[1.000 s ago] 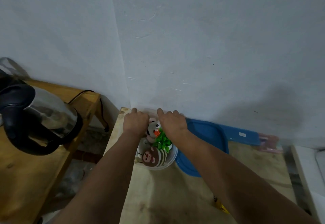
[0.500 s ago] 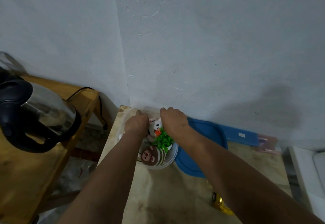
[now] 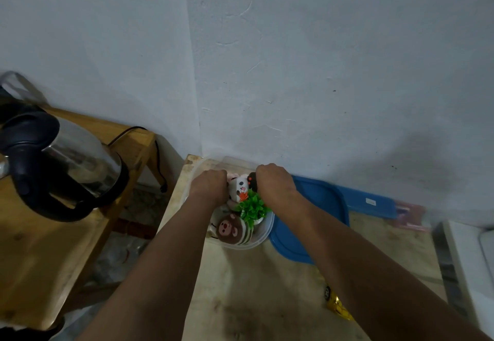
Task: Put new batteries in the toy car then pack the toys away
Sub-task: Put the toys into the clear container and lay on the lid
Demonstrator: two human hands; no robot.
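While both arms reach to the table's [image 3: 240, 295] far corner, the left hand [image 3: 209, 185] and right hand [image 3: 275, 181] curl, fingers hidden, inside a clear plastic tub [image 3: 263, 236], apparently settling plush toys [image 3: 232, 229] and green plastic plant [image 3: 252, 208]. Nearer, a yellow toy car [image 3: 336, 304] waits unpacked; the blue lid [image 3: 315, 207] lies alongside.

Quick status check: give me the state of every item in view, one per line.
clear plastic container: open, lid off, full of toys
blue lid: off, flat on the table beside the container
left hand: inside the container, grip hidden
right hand: inside the container, grip hidden
yellow toy car: out on the table, unpacked
kettle: upright on the side table, lid closed
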